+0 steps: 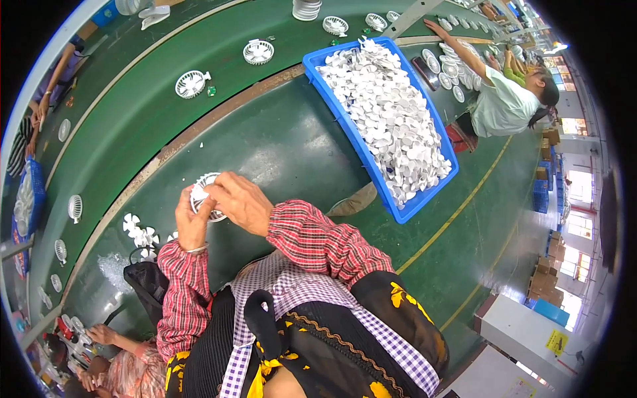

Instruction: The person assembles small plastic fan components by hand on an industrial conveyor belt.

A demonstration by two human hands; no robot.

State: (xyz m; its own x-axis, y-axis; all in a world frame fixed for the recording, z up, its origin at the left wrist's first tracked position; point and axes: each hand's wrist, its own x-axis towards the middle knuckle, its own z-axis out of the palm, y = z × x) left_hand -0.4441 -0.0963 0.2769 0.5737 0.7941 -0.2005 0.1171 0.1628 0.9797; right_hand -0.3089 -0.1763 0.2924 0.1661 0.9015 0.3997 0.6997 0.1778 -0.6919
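Note:
Close in front of me, a small round white fan with a slatted grille (217, 215) is held between both hands over the green tabletop. My left hand (192, 222) grips its left side, fingers bent around the rim. From the right, my right hand (240, 201) closes on it, fingertips at a white piece near the middle, which looks like a fan blade and is partly covered by the fingers. Several loose white fan blades (141, 233) lie left of my left wrist.
A blue bin (393, 211) heaped with white fan blades stands right of the table. Beyond the table edge, a green conveyor belt (149, 109) carries fan units, one a round fan (191, 85). A black bag (146, 284) and clear plastic (114, 270) lie lower left. Co-workers sit around.

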